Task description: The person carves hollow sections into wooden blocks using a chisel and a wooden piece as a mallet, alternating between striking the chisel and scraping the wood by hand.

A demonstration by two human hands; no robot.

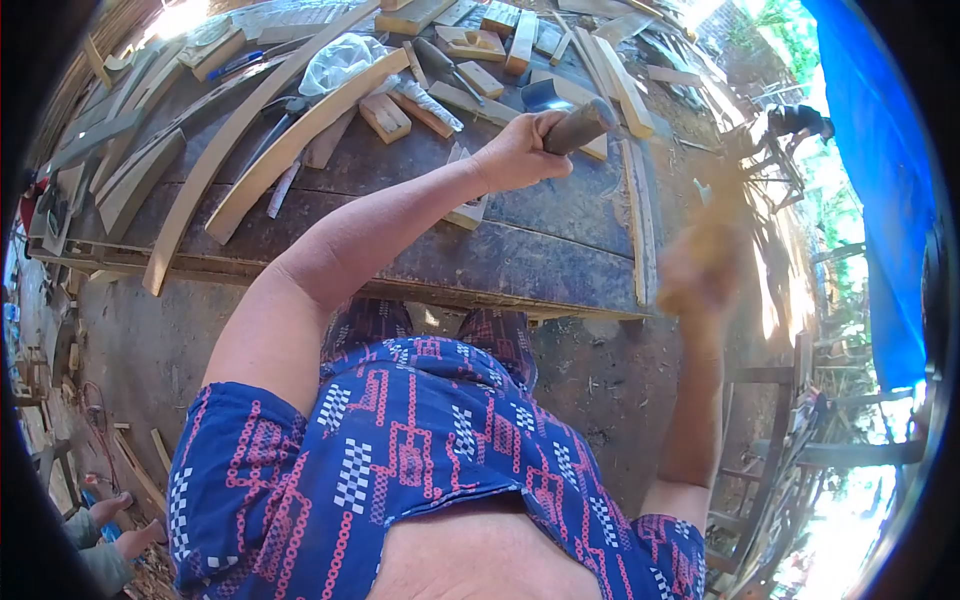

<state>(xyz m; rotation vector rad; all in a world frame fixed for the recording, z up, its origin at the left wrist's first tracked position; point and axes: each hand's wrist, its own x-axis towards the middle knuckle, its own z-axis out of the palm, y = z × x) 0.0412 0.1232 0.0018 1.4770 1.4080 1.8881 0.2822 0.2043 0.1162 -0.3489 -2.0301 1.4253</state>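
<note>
Above the workbench (430, 245), my left hand (522, 155) is closed around a dark, thick cylindrical handle (582, 126). A shiny metal piece (541, 96) shows just beyond that hand; whether it joins the handle is unclear. My right hand (697, 275) is raised off the bench's right end and smeared by motion. Its fingers are wrapped round a blurred, yellowish-brown object (728, 215) that points up and away. Below my left forearm a small wood block (466, 213) lies on the bench.
Long curved boards (300, 135) lie across the bench's left side. Wood blocks (385, 118), a plastic bag (343, 63) and a blue pen (236, 65) lie farther back. A blue tarp (885, 200) hangs at right. Another person's feet (135, 538) show at lower left.
</note>
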